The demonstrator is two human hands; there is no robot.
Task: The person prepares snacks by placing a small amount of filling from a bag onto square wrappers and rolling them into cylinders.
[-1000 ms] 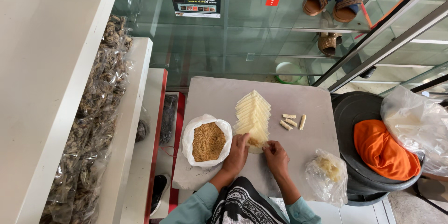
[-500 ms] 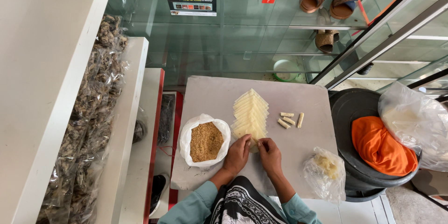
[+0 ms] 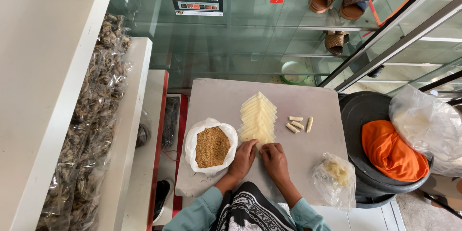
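Overlapping row of pale yellow wrapper sheets [image 3: 258,118], lying flat on grey board, near end under fingertips

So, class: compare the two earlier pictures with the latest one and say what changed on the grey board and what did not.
Very little changed. The left hand and right hand stay together at the near end of the fanned pale sheets. The four small rolls, the bag of brown filling and the clear bag have not moved.

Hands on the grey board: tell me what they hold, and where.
Both the left hand and right hand press the near end of the row of pale wrappers; whether fingers actually pinch one cannot be told.
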